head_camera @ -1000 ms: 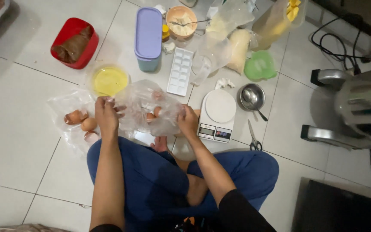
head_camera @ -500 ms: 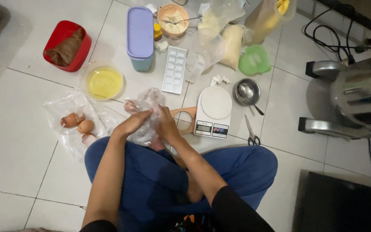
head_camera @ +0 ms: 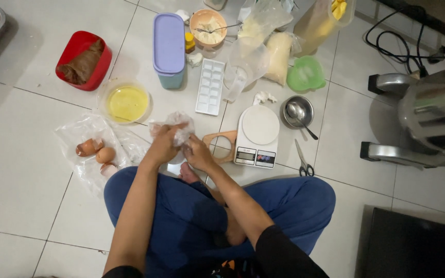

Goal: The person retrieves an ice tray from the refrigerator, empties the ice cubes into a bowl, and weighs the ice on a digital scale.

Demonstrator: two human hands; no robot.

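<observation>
I sit cross-legged on a white tiled floor. My left hand (head_camera: 161,145) grips a crumpled clear plastic bag (head_camera: 177,125), bunched into a small wad above my knees. My right hand (head_camera: 198,153) is closed on the bag's lower end, just right of the left hand. Both hands hover close together in front of a white kitchen scale (head_camera: 257,135) and a wooden ring-shaped piece (head_camera: 222,146). To the left, broken eggshells (head_camera: 96,153) lie on another clear plastic sheet (head_camera: 86,128).
A bowl of yellow liquid (head_camera: 126,102), a red box (head_camera: 83,61), a lilac-lidded container (head_camera: 169,43), a white ice tray (head_camera: 210,86), a metal bowl with spoon (head_camera: 297,111), scissors (head_camera: 303,160), bags of pale powder (head_camera: 276,55) and a stand mixer (head_camera: 428,118) lie around.
The plastic bag was spread wide between my hands; both hands have come together and squeezed it into a small wad.
</observation>
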